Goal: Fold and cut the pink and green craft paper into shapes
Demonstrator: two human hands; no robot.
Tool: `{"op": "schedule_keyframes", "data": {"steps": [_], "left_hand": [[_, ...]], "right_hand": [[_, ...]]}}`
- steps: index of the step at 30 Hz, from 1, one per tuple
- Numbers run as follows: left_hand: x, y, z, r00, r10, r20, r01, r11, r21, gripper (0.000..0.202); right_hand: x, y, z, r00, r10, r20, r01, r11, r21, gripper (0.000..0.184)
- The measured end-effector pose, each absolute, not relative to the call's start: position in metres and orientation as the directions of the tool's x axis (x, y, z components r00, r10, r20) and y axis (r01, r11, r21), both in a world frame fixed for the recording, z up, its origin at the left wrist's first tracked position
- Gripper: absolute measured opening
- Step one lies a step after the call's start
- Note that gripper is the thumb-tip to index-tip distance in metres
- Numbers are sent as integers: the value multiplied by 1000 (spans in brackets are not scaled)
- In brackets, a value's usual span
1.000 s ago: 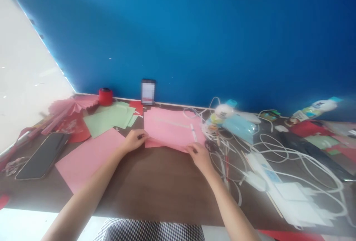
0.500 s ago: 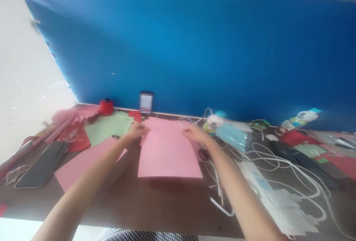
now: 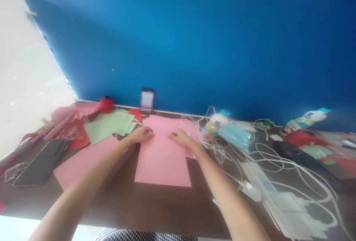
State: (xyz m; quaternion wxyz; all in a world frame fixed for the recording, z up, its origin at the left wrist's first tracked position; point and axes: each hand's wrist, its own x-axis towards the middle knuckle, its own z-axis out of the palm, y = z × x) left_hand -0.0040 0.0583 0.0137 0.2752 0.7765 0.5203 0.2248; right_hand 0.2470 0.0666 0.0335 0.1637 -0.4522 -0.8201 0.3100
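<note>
A pink paper sheet [image 3: 162,159] lies flat on the brown table [image 3: 155,207] in front of me. My left hand [image 3: 141,134] rests on its far left part, fingers laid flat and pointing right. My right hand [image 3: 180,137] rests on its far middle, fingers flat and pointing left. The two hands are a short way apart. Another pink sheet [image 3: 83,159] lies to the left, partly under my left forearm.
Green sheets [image 3: 109,126], a red paper fan [image 3: 73,111] and a red tape roll [image 3: 106,104] lie at the back left. A dark phone [image 3: 41,161] lies at left, a small phone [image 3: 147,100] leans on the blue wall. White cables and a power strip [image 3: 267,181] crowd the right.
The pink sheet, held at its near edge a second ago, now lies flat and nearer to me. Both hands have moved to its far part and come closer together.
</note>
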Motion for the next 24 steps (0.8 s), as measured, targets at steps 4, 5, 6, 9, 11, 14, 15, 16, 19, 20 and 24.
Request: {"op": "schedule_keyframes", "data": {"steps": [4,5,6,9,11,14,15,16,19,20,24], "left_hand": [[2,64,17,458,889,2,726,-375,577,28],[3,66,17,465,885,7,734,-390,556,27],[3,67,17,474,880,16,745,-411,526,26],[2,70,14,546,836,52,776,-528,345,25],[2,70,12,581,811,68,783,-579,228,26],[3,70,12,597,799,73,783,-600,162,26],[4,70,12,605,793,70,780,-608,150,26],[4,71,12,613,787,66,776,-616,134,25],[5,71,11,650,758,53,757,-652,33,24],[5,71,11,667,743,48,745,-667,-14,24],[4,67,10,723,690,25,685,-711,-158,25]], "right_hand": [[246,61,36,-560,828,-5,635,426,-644,22],[247,60,37,-567,824,-9,636,431,-640,20],[248,60,37,-573,819,-10,638,438,-634,18],[249,59,35,-572,819,36,647,478,-594,17],[249,59,32,-568,819,88,659,516,-547,18],[248,60,26,-580,808,106,703,562,-437,21],[247,61,25,-585,805,98,722,572,-388,21],[247,62,23,-591,802,88,740,582,-337,21],[246,61,20,-609,791,64,771,609,-187,21],[246,59,18,-618,784,65,772,620,-138,20],[245,50,11,-656,747,109,754,653,71,17]]}}
